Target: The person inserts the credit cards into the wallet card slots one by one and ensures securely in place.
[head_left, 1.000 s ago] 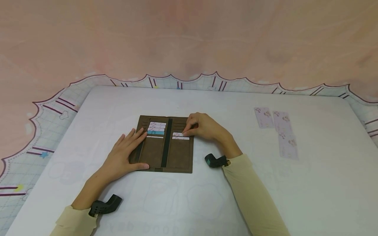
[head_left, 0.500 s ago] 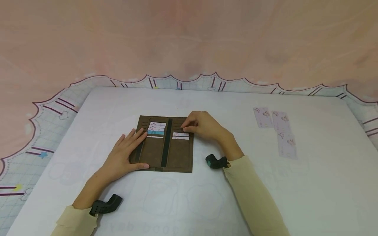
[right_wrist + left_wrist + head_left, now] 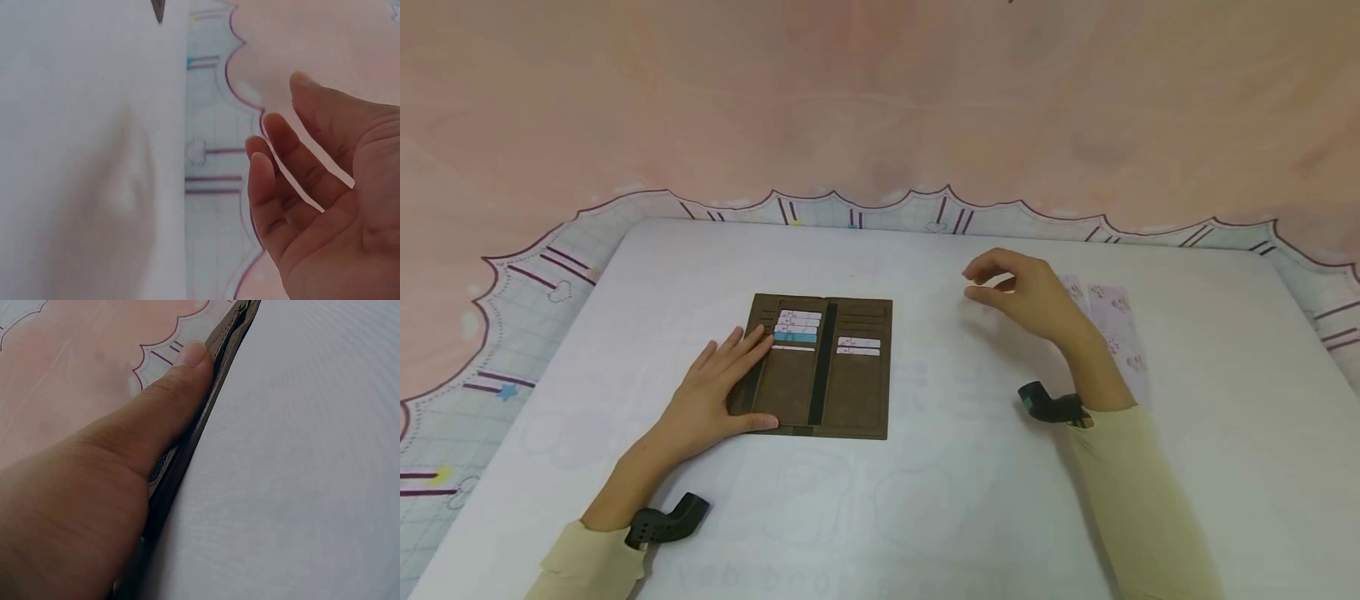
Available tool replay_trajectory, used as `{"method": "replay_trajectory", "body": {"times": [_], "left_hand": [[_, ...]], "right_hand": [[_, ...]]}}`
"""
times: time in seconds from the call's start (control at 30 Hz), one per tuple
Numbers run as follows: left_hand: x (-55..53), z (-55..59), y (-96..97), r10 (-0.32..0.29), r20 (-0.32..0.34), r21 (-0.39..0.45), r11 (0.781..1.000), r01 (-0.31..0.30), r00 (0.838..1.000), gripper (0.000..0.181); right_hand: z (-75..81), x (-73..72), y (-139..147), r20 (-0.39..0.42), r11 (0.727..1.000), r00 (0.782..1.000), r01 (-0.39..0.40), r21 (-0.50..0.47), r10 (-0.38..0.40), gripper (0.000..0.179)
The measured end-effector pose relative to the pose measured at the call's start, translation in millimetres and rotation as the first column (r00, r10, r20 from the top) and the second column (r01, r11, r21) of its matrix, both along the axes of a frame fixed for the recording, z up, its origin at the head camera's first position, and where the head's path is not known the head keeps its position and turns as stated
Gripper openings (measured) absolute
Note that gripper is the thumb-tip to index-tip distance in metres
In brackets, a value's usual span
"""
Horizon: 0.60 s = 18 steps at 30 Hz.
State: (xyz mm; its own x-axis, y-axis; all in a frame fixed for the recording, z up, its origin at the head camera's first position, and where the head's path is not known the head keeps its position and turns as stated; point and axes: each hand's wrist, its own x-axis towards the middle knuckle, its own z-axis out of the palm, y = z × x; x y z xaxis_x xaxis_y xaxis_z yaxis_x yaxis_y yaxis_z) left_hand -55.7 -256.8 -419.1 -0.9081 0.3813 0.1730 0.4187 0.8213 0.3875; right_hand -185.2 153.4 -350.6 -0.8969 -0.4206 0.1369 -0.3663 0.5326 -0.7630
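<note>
Clock centred on the brown wallet (image 3: 857,396), head view. We have the wallet lying flat and unfolded on the white worktop (image 3: 947,500), dark band (image 3: 822,367) between its two panels. In its 9 o'clock panel we see white printed cards (image 3: 799,315) stacked in the slots, plus a blue card (image 3: 795,338) below them; in the 3 o'clock panel, two white card edges (image 3: 859,342). Our left hand (image 3: 711,404) comes in from 8 o'clock, fingers spread and straight, fingertips and thumb resting on the wallet's near-left side; left wrist view confirms thumb contact along the edge. Our right hand (image 3: 1030,296) is well apart at 2 to 3 o'clock, raised over the worktop, fingers loosely bent, thumb and index apart, grasping nothing. Loose pale cards (image 3: 1108,300) lie out at 3 o'clock, partly hidden behind our right arm. Scalloped border (image 3: 887,215) runs past 12.
</note>
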Motion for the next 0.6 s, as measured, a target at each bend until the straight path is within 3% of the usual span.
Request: {"method": "replay_trajectory", "body": {"times": [0.3,0.6], "left_hand": [[-0.1,0.9,0.9,0.004,0.023,0.007,1.0,-0.004,1.0,0.102],[1.4,2.6,0.1,0.002,0.025,0.0,1.0,-0.002,1.0,0.102]], "right_hand": [[-0.2,2.3,60,0.02,0.995,0.995,0.093,0.038,-0.094,0.035],[-22.9,7.5,112,0.08,0.97,0.969,0.229,0.084,-0.236,0.046]]}}
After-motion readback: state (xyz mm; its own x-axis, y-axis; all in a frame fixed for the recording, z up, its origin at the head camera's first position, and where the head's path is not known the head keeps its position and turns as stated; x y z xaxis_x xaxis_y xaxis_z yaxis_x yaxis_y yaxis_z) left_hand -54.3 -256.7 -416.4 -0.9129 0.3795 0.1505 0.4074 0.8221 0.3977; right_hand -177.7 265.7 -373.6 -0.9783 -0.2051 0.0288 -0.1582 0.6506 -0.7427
